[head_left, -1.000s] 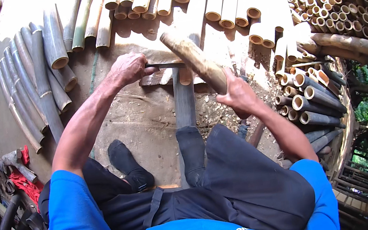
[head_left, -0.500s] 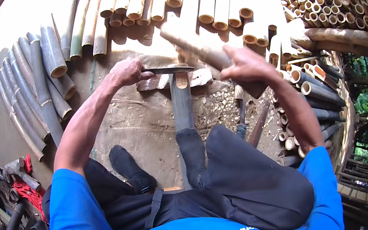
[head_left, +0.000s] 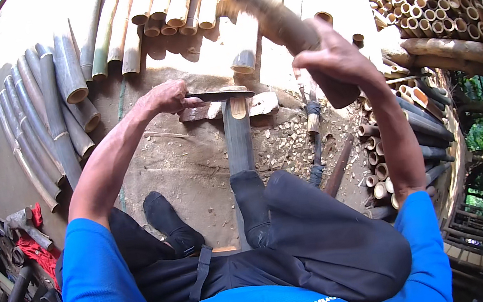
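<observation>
Bamboo poles [head_left: 170, 5] lay stacked around a dirt floor [head_left: 174, 161] as we sat working. Our left hand [head_left: 166, 97] was closed around the handle of a cleaver blade [head_left: 224, 95] resting on a split bamboo strip [head_left: 238, 139]. Our right hand [head_left: 337, 58] gripped a wooden mallet [head_left: 271, 12], raised above it.

One head-worn fisheye view looks steeply down, close over the person's lap, at the ground ahead
</observation>
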A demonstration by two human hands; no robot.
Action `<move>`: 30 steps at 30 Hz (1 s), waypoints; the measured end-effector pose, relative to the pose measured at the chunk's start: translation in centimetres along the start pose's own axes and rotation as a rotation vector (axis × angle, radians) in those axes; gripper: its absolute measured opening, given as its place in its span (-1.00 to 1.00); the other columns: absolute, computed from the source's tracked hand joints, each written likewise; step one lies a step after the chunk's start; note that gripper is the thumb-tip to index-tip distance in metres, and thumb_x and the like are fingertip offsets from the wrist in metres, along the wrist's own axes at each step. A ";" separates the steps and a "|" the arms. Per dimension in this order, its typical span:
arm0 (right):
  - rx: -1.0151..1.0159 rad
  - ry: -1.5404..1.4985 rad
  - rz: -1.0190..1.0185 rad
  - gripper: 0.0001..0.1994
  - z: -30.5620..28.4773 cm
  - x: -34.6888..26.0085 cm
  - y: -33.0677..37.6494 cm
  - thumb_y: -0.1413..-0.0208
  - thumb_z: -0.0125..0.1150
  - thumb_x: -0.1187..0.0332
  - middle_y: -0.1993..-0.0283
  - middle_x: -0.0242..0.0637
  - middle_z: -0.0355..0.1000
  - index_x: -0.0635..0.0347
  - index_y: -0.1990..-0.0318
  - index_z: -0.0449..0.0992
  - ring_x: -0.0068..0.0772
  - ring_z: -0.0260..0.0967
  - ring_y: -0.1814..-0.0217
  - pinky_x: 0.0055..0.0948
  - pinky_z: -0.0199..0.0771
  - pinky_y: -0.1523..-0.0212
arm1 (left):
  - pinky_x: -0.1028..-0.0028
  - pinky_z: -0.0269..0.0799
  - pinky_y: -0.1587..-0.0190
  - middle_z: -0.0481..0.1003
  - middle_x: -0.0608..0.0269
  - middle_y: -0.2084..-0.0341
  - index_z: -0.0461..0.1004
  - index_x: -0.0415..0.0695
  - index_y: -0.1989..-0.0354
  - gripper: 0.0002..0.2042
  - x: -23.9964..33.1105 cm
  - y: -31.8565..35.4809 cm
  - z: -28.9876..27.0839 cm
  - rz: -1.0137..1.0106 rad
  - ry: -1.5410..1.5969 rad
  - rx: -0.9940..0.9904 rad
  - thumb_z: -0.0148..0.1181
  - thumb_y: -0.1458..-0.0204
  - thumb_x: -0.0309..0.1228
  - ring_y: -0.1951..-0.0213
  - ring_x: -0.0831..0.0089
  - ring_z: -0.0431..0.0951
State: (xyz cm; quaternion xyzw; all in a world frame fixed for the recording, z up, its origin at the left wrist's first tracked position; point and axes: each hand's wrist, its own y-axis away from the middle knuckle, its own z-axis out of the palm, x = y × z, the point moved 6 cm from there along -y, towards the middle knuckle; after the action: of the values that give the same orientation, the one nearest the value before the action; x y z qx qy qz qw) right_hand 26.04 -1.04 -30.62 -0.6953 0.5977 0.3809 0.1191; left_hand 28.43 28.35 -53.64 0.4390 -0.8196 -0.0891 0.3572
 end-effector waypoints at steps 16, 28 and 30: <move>0.096 -0.651 0.101 -0.24 3.8 4.0 4.2 0.00 0.45 0.16 0.06 -0.12 0.49 0.32 -0.30 0.25 -0.33 0.59 0.17 -0.32 0.64 0.02 | 0.16 0.55 0.34 0.58 0.07 0.54 0.58 -0.13 0.43 -0.56 3.3 4.1 1.1 -0.006 -0.228 0.325 0.29 -0.14 0.07 0.42 0.14 0.66; 0.151 -0.526 0.223 -0.27 6.2 8.8 7.3 0.27 0.40 0.42 0.02 -0.25 0.49 0.33 -0.21 0.36 -0.43 0.45 0.01 -0.39 0.49 -0.08 | 0.23 0.51 0.22 0.45 0.27 0.40 0.47 -0.02 0.21 -0.73 6.3 8.6 -0.3 0.173 -0.348 0.771 0.38 -0.05 -0.20 0.33 0.23 0.58; 0.156 -0.535 0.221 -0.25 6.2 8.6 6.9 0.27 0.35 0.48 0.00 -0.24 0.50 0.34 -0.25 0.35 -0.41 0.45 0.00 -0.38 0.48 -0.09 | 0.19 0.52 0.24 0.46 0.21 0.36 0.47 -0.05 0.19 -0.71 5.6 8.7 1.6 0.038 -0.168 0.576 0.41 -0.02 -0.23 0.30 0.21 0.59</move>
State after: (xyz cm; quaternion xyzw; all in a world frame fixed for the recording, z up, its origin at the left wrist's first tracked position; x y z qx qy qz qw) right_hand 17.25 -5.33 -38.62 -0.4899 0.6446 0.5142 0.2830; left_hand 19.61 28.92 -48.00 0.4981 -0.8459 0.1178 0.1503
